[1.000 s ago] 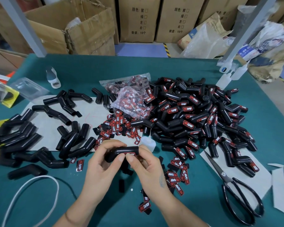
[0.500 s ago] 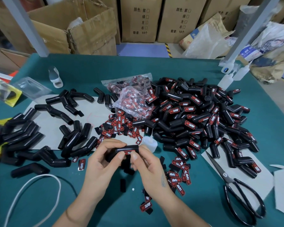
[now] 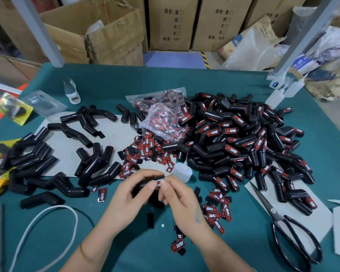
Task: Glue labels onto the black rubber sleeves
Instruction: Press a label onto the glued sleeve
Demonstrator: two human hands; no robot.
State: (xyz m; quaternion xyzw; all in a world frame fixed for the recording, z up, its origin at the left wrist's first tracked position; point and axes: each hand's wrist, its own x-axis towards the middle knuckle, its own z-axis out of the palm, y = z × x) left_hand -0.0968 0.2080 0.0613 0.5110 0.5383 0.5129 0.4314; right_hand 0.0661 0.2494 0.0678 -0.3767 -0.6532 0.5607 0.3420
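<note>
Two hands occupy the near centre of my view, both closed round a single black rubber sleeve (image 3: pixel 151 180). Left hand (image 3: pixel 130 195): fingers curled over the sleeve from the left, thumb pressing its upper face. Right hand (image 3: pixel 177 195): thumb and forefinger pinching at the sleeve's right end, where a red-edged label (image 3: pixel 158 183) shows between the two thumbs. The sleeve's long axis runs roughly left to right, rising slightly toward the right; the label lies just right of the left thumb and just left of the right thumb, so I judge either thumb can press it flat, the right one being a little nearer its free end.

Beside the hands: loose labels (image 3: pixel 217 210) scattered on the green table (image 3: pixel 234 252), a small glue bottle (image 3: pixel 182 172) just beyond the right fingers, scissors (image 3: pixel 287 228) well to the right.

Further out: unlabelled sleeves (image 3: pixel 94 163) to the left on grey card, a large heap of labelled sleeves (image 3: pixel 243 144) to the right, a clear bag of labels (image 3: pixel 161 118) between them. Cardboard boxes (image 3: pixel 114 36) stand beyond the table edge.

Change against half a second ago: the thumbs sit closer together over the label, so less of it shows; otherwise the grip and the sleeve's heading look the same to me.
</note>
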